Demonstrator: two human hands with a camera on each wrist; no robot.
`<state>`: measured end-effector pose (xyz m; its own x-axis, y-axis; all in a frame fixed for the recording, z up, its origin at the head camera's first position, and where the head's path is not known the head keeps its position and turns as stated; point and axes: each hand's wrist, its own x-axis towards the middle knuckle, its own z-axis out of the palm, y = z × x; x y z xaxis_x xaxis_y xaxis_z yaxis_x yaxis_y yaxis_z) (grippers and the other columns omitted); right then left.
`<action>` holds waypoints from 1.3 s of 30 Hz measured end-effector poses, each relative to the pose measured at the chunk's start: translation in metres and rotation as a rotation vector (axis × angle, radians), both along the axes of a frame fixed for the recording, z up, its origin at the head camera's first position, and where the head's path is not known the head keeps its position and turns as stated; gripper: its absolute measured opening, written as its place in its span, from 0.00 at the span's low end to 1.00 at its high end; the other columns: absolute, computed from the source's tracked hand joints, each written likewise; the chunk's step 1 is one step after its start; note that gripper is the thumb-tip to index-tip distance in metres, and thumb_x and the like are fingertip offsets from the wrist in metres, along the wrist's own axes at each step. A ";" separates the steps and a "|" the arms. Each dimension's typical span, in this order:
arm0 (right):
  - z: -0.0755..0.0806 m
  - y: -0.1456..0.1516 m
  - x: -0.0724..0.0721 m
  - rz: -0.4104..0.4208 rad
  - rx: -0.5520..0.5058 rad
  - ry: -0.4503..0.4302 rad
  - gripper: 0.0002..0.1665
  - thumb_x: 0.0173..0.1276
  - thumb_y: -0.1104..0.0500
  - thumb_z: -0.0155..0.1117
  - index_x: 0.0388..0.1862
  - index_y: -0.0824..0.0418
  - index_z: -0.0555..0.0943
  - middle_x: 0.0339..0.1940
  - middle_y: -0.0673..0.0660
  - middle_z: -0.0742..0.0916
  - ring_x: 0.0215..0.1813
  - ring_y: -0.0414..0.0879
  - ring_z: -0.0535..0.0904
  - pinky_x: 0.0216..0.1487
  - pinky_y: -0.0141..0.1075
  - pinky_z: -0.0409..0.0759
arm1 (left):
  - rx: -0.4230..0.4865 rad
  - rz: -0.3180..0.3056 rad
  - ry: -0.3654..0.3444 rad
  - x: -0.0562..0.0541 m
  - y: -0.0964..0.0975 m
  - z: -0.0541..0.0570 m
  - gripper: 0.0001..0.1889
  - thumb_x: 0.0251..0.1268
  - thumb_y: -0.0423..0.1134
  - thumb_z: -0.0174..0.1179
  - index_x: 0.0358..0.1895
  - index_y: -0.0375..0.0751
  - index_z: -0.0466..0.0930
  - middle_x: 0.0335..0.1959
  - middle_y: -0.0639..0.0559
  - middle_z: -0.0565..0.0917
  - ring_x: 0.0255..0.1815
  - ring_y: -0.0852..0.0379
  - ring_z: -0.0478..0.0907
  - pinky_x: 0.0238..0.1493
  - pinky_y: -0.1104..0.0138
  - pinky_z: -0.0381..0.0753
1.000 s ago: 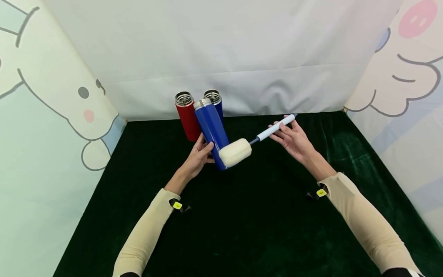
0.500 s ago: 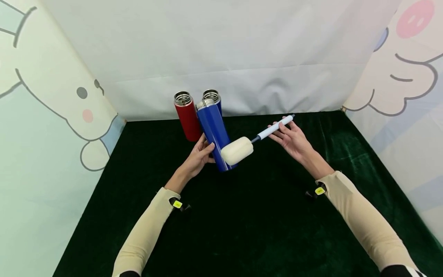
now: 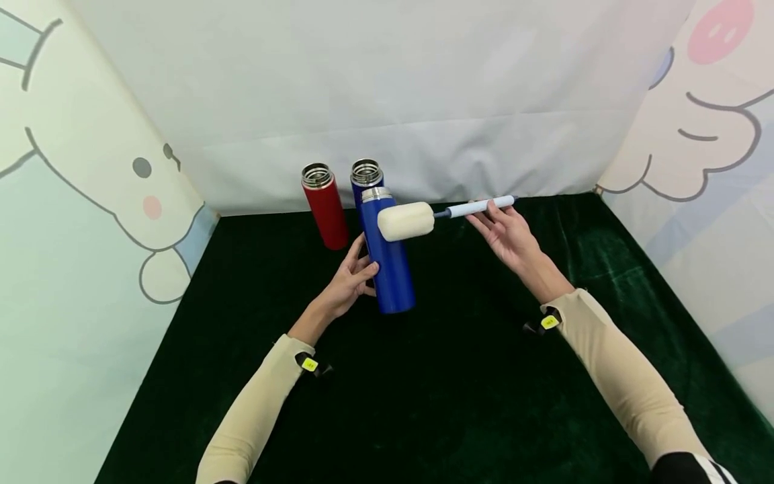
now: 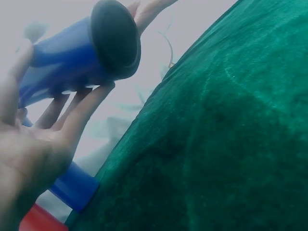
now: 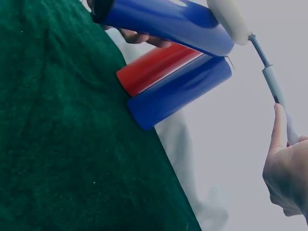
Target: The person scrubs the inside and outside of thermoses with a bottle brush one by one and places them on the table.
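Note:
My left hand [image 3: 347,282] grips a blue bottle [image 3: 393,279] by its side, fingers behind and thumb in front. The bottle is lifted off the cloth and leans a little, its dark base showing in the left wrist view. With my right hand [image 3: 512,242] I hold a bottle brush by its pale blue handle [image 3: 480,206], between thumb and fingers. The brush's white sponge head [image 3: 406,222] lies across the front of the bottle near its neck; whether it touches is hard to tell.
Behind the held bottle stand a lidless red bottle [image 3: 326,212] and a second lidless blue bottle [image 3: 366,176], close to the white back curtain [image 3: 423,154]. Dark green cloth [image 3: 447,390] covers the table. Printed side panels [image 3: 115,222] flank it.
The held blue bottle has become more upright and moved slightly right and nearer. The brush has swung level, its sponge rising from the bottle's lower part to near the neck.

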<state>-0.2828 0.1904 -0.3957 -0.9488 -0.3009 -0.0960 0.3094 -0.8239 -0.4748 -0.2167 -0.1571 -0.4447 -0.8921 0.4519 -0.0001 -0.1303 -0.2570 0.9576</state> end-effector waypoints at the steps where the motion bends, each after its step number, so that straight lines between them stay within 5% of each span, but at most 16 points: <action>1: 0.000 0.000 0.000 -0.005 -0.013 -0.009 0.07 0.75 0.67 0.57 0.40 0.60 0.68 0.54 0.59 0.81 0.62 0.51 0.82 0.60 0.44 0.86 | -0.004 0.005 0.001 0.001 0.000 0.000 0.42 0.78 0.41 0.56 0.83 0.65 0.38 0.79 0.33 0.61 0.67 0.43 0.76 0.47 0.53 0.89; 10: 0.000 0.003 -0.004 -0.030 -0.051 -0.074 0.08 0.73 0.68 0.61 0.37 0.61 0.71 0.53 0.58 0.82 0.66 0.49 0.78 0.61 0.45 0.85 | -0.020 0.023 0.009 0.006 0.000 0.001 0.35 0.80 0.33 0.47 0.77 0.68 0.41 0.75 0.28 0.64 0.64 0.42 0.77 0.48 0.46 0.88; 15: -0.004 0.001 -0.002 -0.014 -0.045 -0.076 0.06 0.74 0.68 0.59 0.38 0.61 0.71 0.52 0.58 0.83 0.60 0.50 0.83 0.60 0.45 0.86 | -0.008 0.019 0.000 0.008 0.000 0.002 0.36 0.82 0.35 0.46 0.78 0.70 0.37 0.76 0.30 0.63 0.64 0.43 0.78 0.51 0.47 0.87; 23: -0.016 0.004 0.010 0.120 0.039 -0.062 0.05 0.78 0.67 0.54 0.46 0.59 0.71 0.52 0.57 0.80 0.58 0.50 0.83 0.59 0.44 0.86 | 0.103 0.040 -0.053 0.010 -0.002 0.004 0.42 0.82 0.37 0.47 0.79 0.73 0.28 0.81 0.35 0.55 0.78 0.31 0.61 0.65 0.36 0.76; 34: -0.025 0.022 0.025 0.246 0.173 -0.072 0.06 0.81 0.65 0.48 0.52 0.57 0.68 0.56 0.57 0.77 0.62 0.49 0.81 0.62 0.44 0.84 | 0.208 -0.013 -0.124 0.012 -0.007 0.011 0.39 0.84 0.35 0.39 0.80 0.74 0.27 0.83 0.36 0.49 0.81 0.31 0.52 0.71 0.27 0.59; 39: -0.027 0.028 0.032 0.243 0.196 -0.076 0.08 0.82 0.65 0.48 0.55 0.56 0.66 0.55 0.57 0.78 0.60 0.50 0.84 0.61 0.45 0.85 | 0.193 -0.039 -0.117 0.012 -0.003 0.011 0.40 0.82 0.37 0.42 0.80 0.73 0.27 0.82 0.36 0.50 0.79 0.34 0.58 0.71 0.32 0.66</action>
<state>-0.2513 0.2182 -0.4223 -0.8394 -0.4865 -0.2423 0.5263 -0.6165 -0.5856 -0.2047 -0.1600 -0.4342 -0.8728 0.4879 -0.0132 -0.2514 -0.4263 0.8689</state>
